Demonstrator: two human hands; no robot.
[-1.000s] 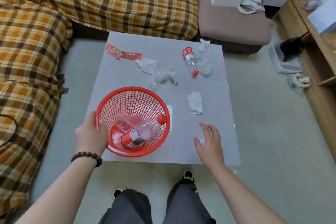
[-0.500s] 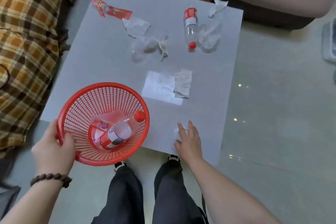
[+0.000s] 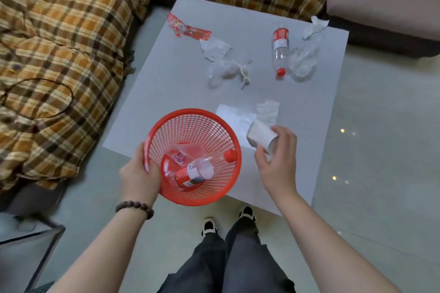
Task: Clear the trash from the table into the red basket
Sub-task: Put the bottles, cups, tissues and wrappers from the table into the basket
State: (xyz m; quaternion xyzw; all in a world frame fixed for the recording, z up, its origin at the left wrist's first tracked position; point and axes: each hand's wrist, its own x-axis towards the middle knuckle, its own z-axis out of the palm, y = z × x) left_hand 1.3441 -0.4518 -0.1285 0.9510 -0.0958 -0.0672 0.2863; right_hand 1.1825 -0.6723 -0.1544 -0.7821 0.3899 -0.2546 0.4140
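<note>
The right hand pinched a small paper cup just beside the red basket. The left hand gripped the basket's rim at the near edge of the table. A bottle lay inside; another bottle, tissues and a red wrapper lay farther on the table.

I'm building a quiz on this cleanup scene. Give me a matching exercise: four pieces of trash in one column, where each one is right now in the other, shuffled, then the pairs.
Things:
1. paper cup
2. bottle with the red cap nearest the person
3. red wrapper
4. crumpled tissue

Places:
A. far left part of the table
B. in the right hand
C. far right corner of the table
D. inside the red basket held by the left hand

Pairs: 1-B, 2-D, 3-A, 4-C
</note>
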